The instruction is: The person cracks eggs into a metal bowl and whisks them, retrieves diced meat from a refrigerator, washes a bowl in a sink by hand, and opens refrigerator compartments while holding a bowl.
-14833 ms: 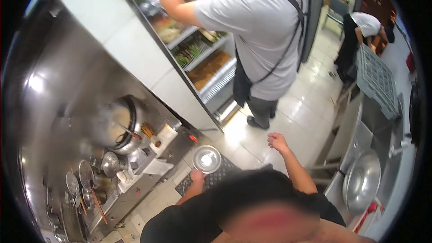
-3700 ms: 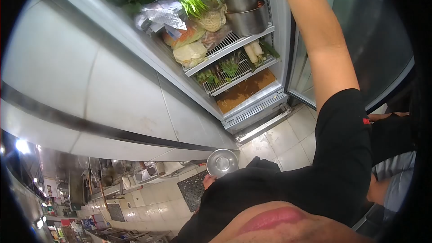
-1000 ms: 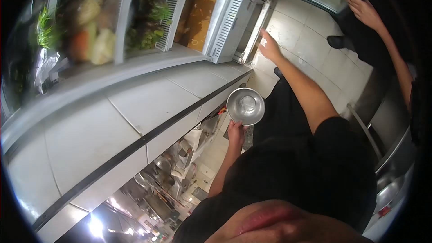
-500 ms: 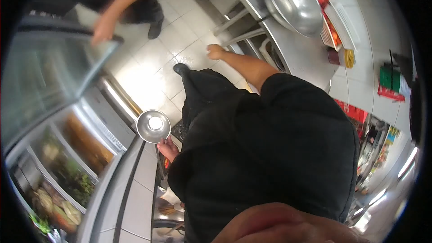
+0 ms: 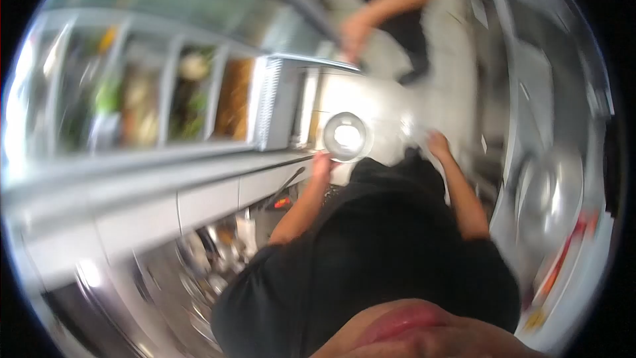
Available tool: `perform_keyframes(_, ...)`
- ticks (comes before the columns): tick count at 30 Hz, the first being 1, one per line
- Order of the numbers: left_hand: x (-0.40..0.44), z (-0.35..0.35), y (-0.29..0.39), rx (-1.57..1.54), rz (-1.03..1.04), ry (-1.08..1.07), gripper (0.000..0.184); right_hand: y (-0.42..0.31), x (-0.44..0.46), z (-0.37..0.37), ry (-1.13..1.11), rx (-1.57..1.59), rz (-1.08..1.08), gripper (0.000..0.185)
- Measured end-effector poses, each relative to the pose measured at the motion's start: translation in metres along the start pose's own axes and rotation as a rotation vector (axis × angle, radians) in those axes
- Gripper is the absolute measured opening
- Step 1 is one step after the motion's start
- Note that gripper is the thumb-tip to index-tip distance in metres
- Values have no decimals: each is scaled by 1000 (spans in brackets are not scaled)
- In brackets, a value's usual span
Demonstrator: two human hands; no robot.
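A round metal bowl (image 5: 345,136) hangs over the floor in front of me, and my left hand (image 5: 322,164) grips its near rim. My right hand (image 5: 438,144) is low on the right, away from the bowl; motion smears its fingers, so their pose is unclear. Left of the bowl stands the fridge (image 5: 265,103), its shelves of vegetables blurred. Another person's hand (image 5: 355,36) is at the edge of the fridge's glass door (image 5: 291,23), beyond the bowl.
On the right, a large metal basin (image 5: 550,192) rests on the counter, with red and yellow items beside it. A tiled wall edge (image 5: 205,209) runs along the left, above blurred cookware. The other person's dark-clad leg (image 5: 407,36) stands ahead on the floor.
The view has swung round, bringing the fridge to the upper left. The bowl stays in my left hand. Earlier my right arm reached up beside the open fridge; now it hangs low.
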State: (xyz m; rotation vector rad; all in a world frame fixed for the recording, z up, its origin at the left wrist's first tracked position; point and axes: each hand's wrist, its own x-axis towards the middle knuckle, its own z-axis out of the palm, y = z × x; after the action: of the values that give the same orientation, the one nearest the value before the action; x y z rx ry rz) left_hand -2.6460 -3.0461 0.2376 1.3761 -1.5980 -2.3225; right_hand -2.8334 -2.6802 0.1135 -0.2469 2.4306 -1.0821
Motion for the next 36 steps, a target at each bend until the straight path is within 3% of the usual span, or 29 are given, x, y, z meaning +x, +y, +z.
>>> perform_keyframes(1,-9,21,6,-60,-35,213,14,27,15,0,27,-158,-177,35)
perform_keyframes(2,-6,29,8,-144,-22,186,8,25,23,-8,-14,-111,-51,35)
perform_keyframes(3,7,33,7,-20,7,184,8,7,31,-20,-34,17,-17,35)
perform_keyframes(5,4,46,12,-151,-22,209,18,-51,38,-38,-65,97,90,30)
perform_keyframes(9,12,49,5,-192,-16,288,19,-142,105,-41,-112,327,-231,34)
perform_keyframes(15,28,17,8,-238,-40,354,9,-380,137,-64,-261,404,-576,87)
perform_keyframes(16,45,4,-3,-225,-40,335,8,-385,155,-46,-248,453,-775,91)
perform_keyframes(17,54,-1,-11,-206,-56,307,8,-407,153,-50,-266,330,-833,95)
perform_keyframes(19,58,-10,-2,-199,-48,282,19,-441,137,-68,-379,224,-574,84)
perform_keyframes(21,53,-10,27,-213,-98,382,22,-420,160,-35,-126,175,-945,75)
perform_keyframes(23,63,-24,29,-229,-97,357,23,-435,157,-70,-683,129,-655,73)
perform_keyframes(26,67,-40,35,-148,-116,358,25,-416,208,-65,-978,152,-718,73)
perform_keyframes(31,67,-58,44,-125,-163,488,27,-445,301,-50,-552,210,-674,70)
perform_keyframes(33,60,-56,35,-135,-234,531,27,-467,341,-63,-608,218,-634,71)
perform_keyframes(35,38,-11,61,-254,-171,670,26,-502,363,-96,-809,196,-414,75)
perform_keyframes(36,27,-25,28,45,-26,604,26,-512,373,-110,-851,208,-360,77)
